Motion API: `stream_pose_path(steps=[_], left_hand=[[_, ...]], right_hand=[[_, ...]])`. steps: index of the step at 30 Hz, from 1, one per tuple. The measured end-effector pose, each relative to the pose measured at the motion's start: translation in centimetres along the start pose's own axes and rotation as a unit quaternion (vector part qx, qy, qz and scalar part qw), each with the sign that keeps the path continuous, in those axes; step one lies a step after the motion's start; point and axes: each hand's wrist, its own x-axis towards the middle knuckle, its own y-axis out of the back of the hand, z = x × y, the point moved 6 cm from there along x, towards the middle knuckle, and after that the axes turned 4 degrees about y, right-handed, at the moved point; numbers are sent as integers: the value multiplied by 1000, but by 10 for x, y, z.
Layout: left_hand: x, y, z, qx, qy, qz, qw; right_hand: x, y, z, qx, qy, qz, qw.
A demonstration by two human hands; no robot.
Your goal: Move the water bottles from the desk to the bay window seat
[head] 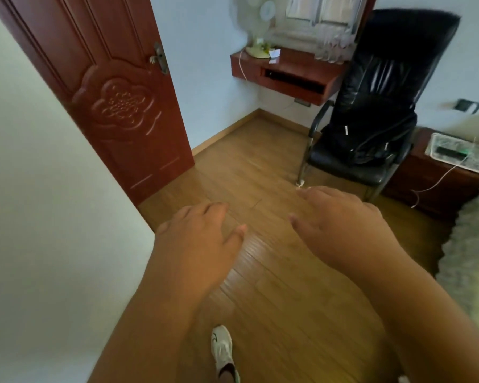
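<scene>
While both hands hang empty over the wooden floor [260, 167], the left hand [199, 239] and right hand [343, 225] have relaxed, spread fingers. Farther off, a black chair [371, 106] stands before the red desk [288, 67]. At the desk's far right, blurred clear shapes may be the water bottles [329, 51]; I cannot be sure. If plastic, they should be light and slightly squashy: grip mid-body.

two hands [197, 239] [340, 225] (both empty), one chair [376, 106], one door [108, 87], one shoe [223, 352].
</scene>
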Motion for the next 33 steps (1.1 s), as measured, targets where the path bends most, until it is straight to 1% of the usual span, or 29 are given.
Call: stream_pose_path(steps=[5,11,14,20,23,28,33], left_hand=[[92,23,2,1,-64,3,998],[197,58,-6,3,-115,21,993],[240,63,-9,13,-128,14,992],[311,65,0,15,-136,-9,991],[353,64,12,19,-134,-12,991],[428,69,42,24,-97,-8,995],[497,80,81,37,-66,2,997]], right_hand=[[70,16,-5,-5,-49,17,999],[156,29,-19,-2,-93,49,994],[191,26,-23,1,-103,47,994],[263,37,-5,-1,-120,49,992],[304,40,9,-4,-111,49,993],[392,49,36,10,-79,39,996],[473,78,70,12,-44,49,998]])
